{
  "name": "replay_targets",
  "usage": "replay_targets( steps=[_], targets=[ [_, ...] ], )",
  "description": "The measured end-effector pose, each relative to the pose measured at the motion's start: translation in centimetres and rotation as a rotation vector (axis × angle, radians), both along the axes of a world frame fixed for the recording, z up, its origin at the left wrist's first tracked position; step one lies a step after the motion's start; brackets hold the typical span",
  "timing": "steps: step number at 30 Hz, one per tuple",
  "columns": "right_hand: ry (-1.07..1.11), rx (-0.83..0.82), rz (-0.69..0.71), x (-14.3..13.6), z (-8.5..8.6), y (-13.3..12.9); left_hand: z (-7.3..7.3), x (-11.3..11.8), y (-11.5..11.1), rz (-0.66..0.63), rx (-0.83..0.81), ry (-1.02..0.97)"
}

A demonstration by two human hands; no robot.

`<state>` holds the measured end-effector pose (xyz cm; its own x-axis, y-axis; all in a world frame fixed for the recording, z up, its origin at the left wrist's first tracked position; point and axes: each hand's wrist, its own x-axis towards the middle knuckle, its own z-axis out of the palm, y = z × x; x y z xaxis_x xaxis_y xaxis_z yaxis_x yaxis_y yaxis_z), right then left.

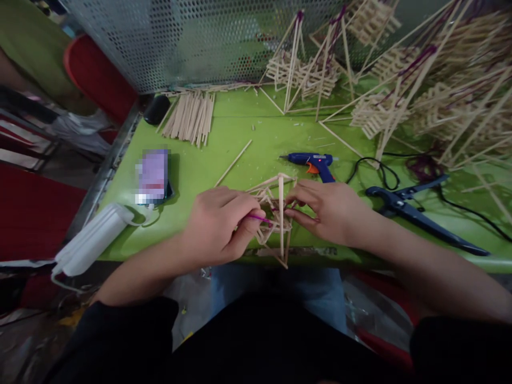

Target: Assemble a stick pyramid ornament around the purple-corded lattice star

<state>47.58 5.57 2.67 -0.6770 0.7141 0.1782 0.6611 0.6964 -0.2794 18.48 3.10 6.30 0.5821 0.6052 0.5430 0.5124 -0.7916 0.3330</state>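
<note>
A small frame of thin wooden sticks (pixel 281 213) stands near the table's front edge, between my two hands. My left hand (pixel 224 224) is closed at its left side, pinching a purple string (pixel 260 217) between thumb and forefinger; the string runs into the frame. On the other side, my right hand (pixel 330 210) has thumb and fingertips drawn together against the frame. What those fingertips grip is too small to make out. Just beyond my right hand lies a blue glue gun (pixel 314 159) with an orange trigger and a small red light, its nozzle pointing left.
A pile of loose sticks (pixel 190 118) and a black object (pixel 156 110) lie at the back left of the green table (pixel 240 120). Nearer are a phone (pixel 152 176) and a white power bank (pixel 94 240). A dark-blue cutter (pixel 416 210) lies right, before several finished stick frames (pixel 384 112).
</note>
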Motion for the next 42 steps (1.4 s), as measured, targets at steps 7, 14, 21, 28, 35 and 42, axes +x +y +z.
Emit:
replay_targets(
  steps=[7,14,21,28,35,42],
  targets=[
    [-0.078,-0.070,-0.055,0.0,-0.3,0.0,0.1,-0.1,0.3,-0.043,0.156,-0.166],
    [-0.140,0.007,-0.046,-0.2,-0.3,0.0,-0.2,-0.3,0.8,-0.065,0.191,-0.212],
    [0.037,0.090,-0.116,0.6,0.9,0.1,-0.6,-0.4,0.9,-0.040,0.186,-0.263],
    [0.291,0.005,-0.067,0.7,2.1,-0.2,-1.0,-0.3,1.2,-0.005,0.171,-0.316],
    [0.460,0.049,-0.123,0.4,2.2,-0.8,-0.9,-0.4,1.1,0.009,0.139,-0.315],
    [0.481,0.078,-0.110,0.5,2.0,-0.8,-0.5,-0.4,1.0,0.005,0.119,-0.287]
  ],
)
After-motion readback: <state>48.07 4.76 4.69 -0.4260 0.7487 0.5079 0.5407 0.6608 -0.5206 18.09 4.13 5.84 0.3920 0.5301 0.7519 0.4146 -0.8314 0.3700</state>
